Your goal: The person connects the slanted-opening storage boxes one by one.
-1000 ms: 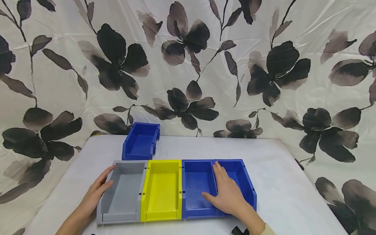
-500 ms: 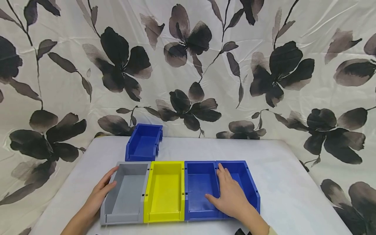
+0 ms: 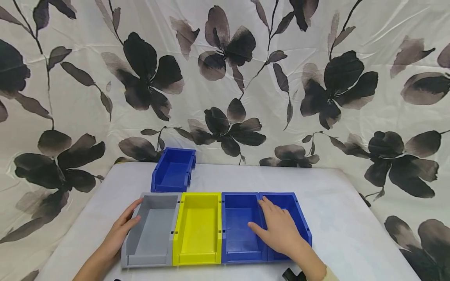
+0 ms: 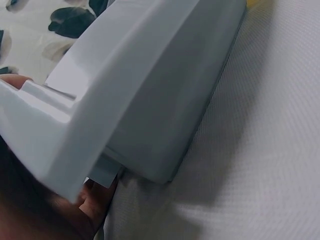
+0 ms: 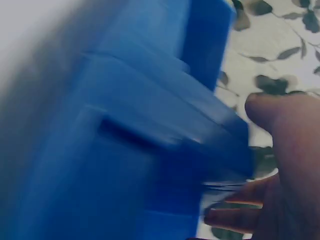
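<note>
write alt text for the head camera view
A person's left hand touches a grey rectangular plastic bin; their right hand is over two blue rectangular plastic bins. A yellow rectangular plastic bin stands between, on a white table, with a third blue bin behind.

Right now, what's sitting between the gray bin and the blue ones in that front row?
A yellow bin stands between the gray bin and the nearest blue bin, with no visible gap; the head view shows this.
</note>
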The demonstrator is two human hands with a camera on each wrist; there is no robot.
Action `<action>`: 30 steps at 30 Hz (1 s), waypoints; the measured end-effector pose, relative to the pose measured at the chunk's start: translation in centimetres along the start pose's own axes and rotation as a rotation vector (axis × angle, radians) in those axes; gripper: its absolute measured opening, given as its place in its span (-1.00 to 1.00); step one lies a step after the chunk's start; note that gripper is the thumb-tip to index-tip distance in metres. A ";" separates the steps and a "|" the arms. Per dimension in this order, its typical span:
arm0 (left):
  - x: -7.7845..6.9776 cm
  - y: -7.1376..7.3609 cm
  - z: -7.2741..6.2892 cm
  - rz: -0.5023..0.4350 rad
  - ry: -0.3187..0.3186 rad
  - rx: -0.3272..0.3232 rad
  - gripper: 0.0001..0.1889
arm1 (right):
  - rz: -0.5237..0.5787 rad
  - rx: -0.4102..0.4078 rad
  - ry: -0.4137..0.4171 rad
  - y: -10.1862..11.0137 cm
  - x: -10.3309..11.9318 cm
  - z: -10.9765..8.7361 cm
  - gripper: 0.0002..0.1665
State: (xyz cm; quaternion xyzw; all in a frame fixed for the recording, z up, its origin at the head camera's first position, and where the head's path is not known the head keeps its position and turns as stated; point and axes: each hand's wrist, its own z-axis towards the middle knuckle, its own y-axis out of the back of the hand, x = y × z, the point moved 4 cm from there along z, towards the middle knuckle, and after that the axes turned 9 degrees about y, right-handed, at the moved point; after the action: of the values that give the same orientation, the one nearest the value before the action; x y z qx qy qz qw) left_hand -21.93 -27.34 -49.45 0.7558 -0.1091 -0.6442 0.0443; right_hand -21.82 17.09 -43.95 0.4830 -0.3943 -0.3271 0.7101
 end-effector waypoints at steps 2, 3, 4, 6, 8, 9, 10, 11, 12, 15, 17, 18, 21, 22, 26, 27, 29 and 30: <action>-0.1 0.0 0.0 0.009 -0.009 -0.003 -0.37 | 0.002 -0.033 0.012 1.0 0.1 0.6 -0.15; -0.2 0.0 0.0 0.014 -0.017 -0.005 -0.37 | 0.011 -0.050 0.015 1.5 0.2 1.0 -0.20; -0.3 0.0 0.1 0.016 -0.024 -0.005 -0.37 | 0.025 -0.067 0.019 2.1 0.3 1.5 -0.26; -0.5 0.0 0.2 0.022 -0.034 -0.009 -0.38 | 0.067 -0.089 0.026 3.2 0.4 2.6 -0.36; -0.5 0.0 0.2 0.024 -0.039 -0.011 -0.38 | 0.119 -0.100 0.029 4.1 0.5 3.9 -0.43; -0.5 0.0 0.2 0.023 -0.038 -0.010 -0.38 | 0.150 -0.100 0.031 4.5 0.6 4.6 -0.46; -0.4 0.1 0.2 0.024 -0.036 -0.010 -0.37 | 0.178 -0.099 0.036 4.8 0.6 5.2 -0.48; -0.4 0.1 0.2 0.024 -0.034 -0.010 -0.37 | 0.209 -0.094 0.039 5.0 0.6 5.9 -0.50; -0.4 0.0 0.1 0.023 -0.033 -0.010 -0.37 | 0.242 -0.087 0.043 5.1 0.6 6.5 -0.51; -0.3 -0.1 -0.1 0.020 -0.030 -0.011 -0.37 | 0.349 -0.059 0.058 5.1 0.7 8.4 -0.53; -0.4 0.0 -0.1 0.023 -0.033 -0.014 -0.38 | 0.403 -0.043 0.073 4.9 0.8 9.9 -0.54; -0.4 0.0 -0.1 0.026 -0.035 -0.015 -0.38 | 0.424 -0.033 0.078 4.8 0.9 10.7 -0.54; -0.4 -0.1 -0.1 0.039 -0.044 -0.018 -0.38 | 0.448 0.006 0.082 4.1 1.1 13.2 -0.54; -0.4 -0.1 -0.1 0.043 -0.046 -0.020 -0.38 | 0.446 0.020 0.086 3.9 1.2 14.0 -0.53; -0.4 0.1 -0.1 0.042 -0.047 -0.033 -0.39 | 0.491 0.092 0.071 2.3 1.8 17.4 -0.48; -0.3 0.1 -0.2 0.040 -0.047 -0.035 -0.39 | 0.521 0.113 0.065 1.8 2.0 18.1 -0.48; -0.2 0.1 -0.3 0.037 -0.042 -0.033 -0.39 | 0.589 0.147 0.044 0.7 2.3 19.6 -0.47; -0.1 0.1 -0.4 0.033 -0.040 -0.031 -0.39 | 0.628 0.160 0.032 0.2 2.5 20.2 -0.46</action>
State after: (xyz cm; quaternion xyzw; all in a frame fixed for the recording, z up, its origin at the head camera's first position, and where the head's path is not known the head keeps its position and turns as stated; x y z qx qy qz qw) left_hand -21.54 -27.41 -49.25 0.7401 -0.1123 -0.6598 0.0646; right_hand -38.29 6.41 -38.70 0.3973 -0.5374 -0.0526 0.7420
